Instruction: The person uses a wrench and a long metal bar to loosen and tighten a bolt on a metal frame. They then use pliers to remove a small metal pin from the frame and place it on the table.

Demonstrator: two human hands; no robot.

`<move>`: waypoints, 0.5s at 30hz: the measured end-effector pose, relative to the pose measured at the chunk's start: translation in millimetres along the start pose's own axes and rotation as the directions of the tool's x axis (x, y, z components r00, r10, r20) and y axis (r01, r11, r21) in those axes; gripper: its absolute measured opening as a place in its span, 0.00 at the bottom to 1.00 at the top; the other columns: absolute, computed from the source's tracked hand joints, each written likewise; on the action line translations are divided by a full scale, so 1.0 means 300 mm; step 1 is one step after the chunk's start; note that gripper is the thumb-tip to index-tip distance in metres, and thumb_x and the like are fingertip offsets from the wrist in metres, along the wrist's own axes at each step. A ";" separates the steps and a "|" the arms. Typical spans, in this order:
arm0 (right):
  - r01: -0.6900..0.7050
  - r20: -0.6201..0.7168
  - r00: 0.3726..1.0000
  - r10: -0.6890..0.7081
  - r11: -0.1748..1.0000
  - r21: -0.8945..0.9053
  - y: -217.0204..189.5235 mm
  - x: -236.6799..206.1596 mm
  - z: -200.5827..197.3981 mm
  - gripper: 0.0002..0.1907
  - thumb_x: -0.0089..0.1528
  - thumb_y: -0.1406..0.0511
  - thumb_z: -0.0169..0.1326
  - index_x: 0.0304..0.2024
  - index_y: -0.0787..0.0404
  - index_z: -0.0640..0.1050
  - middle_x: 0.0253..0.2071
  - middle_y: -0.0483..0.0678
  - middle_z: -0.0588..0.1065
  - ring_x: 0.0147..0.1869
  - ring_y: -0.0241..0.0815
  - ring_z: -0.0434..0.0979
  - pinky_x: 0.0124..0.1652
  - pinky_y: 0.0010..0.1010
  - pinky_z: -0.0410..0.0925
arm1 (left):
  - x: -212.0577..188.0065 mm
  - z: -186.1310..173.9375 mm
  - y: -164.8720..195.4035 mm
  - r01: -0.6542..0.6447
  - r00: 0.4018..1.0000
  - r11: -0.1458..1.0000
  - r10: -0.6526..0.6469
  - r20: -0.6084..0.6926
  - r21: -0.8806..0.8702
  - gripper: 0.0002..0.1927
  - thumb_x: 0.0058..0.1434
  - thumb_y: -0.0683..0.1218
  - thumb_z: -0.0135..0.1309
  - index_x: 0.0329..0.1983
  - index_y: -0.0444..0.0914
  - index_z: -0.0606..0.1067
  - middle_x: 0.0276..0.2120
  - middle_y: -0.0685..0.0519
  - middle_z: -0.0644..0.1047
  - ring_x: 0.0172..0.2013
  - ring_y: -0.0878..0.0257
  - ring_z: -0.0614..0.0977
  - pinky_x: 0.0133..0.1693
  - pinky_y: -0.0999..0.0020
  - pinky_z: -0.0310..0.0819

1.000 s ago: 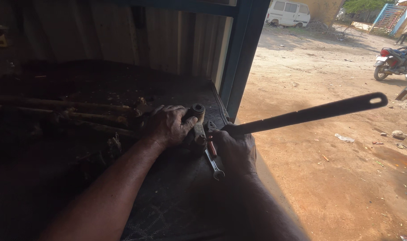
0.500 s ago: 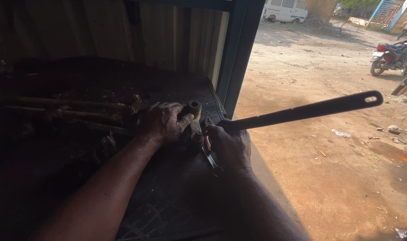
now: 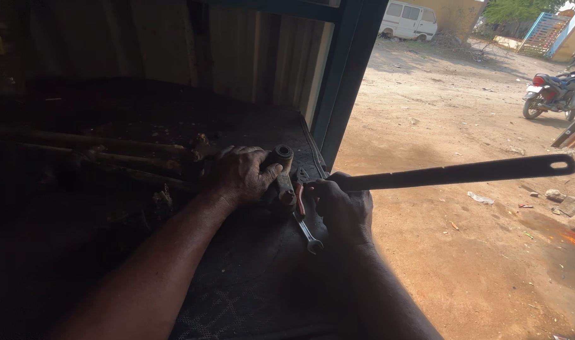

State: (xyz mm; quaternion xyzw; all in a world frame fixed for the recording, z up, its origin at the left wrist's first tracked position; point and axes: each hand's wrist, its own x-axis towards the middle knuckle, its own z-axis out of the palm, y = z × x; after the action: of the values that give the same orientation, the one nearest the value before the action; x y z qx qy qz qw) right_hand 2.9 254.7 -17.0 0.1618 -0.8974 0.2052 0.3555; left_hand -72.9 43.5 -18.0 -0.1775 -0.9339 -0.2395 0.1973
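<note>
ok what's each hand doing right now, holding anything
left hand: closed on the dark metal part on the bench.
right hand: closed on the long wrench handle; grip itself in shadow.

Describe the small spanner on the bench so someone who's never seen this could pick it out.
Start at the dark workbench beside the blue door post. Near its front right edge, between the left hand on a dark cylindrical metal part and the right hand holding a long flat metal bar, lies the small silvery open-ended spanner. It is the only bright, thin tool there.
</note>
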 end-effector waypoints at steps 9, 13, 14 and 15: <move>-0.566 0.339 0.820 0.461 0.565 0.600 -0.065 0.034 -0.028 0.15 0.58 0.58 0.56 0.41 0.59 0.84 0.32 0.46 0.82 0.35 0.35 0.84 0.37 0.29 0.76 | 0.002 0.033 -0.017 0.006 1.000 0.999 -0.006 -0.013 0.040 0.29 0.67 0.64 0.47 0.59 0.39 0.75 0.56 0.47 0.78 0.62 0.53 0.75 0.68 0.46 0.53; -0.580 0.355 0.814 0.459 0.660 0.477 -0.100 0.038 -0.047 0.17 0.59 0.56 0.57 0.39 0.62 0.85 0.29 0.48 0.80 0.32 0.37 0.81 0.35 0.30 0.74 | 0.002 0.027 -0.015 0.036 0.999 0.998 -0.037 0.018 0.053 0.32 0.67 0.65 0.46 0.62 0.39 0.72 0.60 0.47 0.75 0.64 0.53 0.71 0.69 0.46 0.50; -0.607 0.368 0.795 0.483 0.652 0.454 -0.105 0.037 -0.050 0.17 0.59 0.56 0.58 0.39 0.63 0.85 0.29 0.49 0.80 0.32 0.37 0.81 0.34 0.30 0.74 | 0.004 0.023 -0.013 0.055 0.997 0.997 -0.058 0.052 0.058 0.32 0.68 0.66 0.45 0.63 0.40 0.72 0.61 0.47 0.74 0.65 0.54 0.71 0.70 0.47 0.50; -0.633 0.378 0.774 0.508 0.642 0.432 -0.109 0.035 -0.053 0.17 0.59 0.56 0.58 0.39 0.63 0.85 0.29 0.49 0.80 0.31 0.37 0.81 0.33 0.30 0.74 | 0.005 0.019 -0.011 0.066 0.996 0.996 -0.070 0.062 0.052 0.31 0.68 0.65 0.44 0.63 0.40 0.72 0.61 0.48 0.75 0.65 0.54 0.71 0.70 0.48 0.50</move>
State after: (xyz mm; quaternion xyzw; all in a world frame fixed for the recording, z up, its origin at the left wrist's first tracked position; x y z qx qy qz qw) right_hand 19.0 232.5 9.1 -0.0168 -0.8406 0.5303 0.1092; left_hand -77.2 44.1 -23.0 -0.1482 -0.9510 -0.2167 0.1634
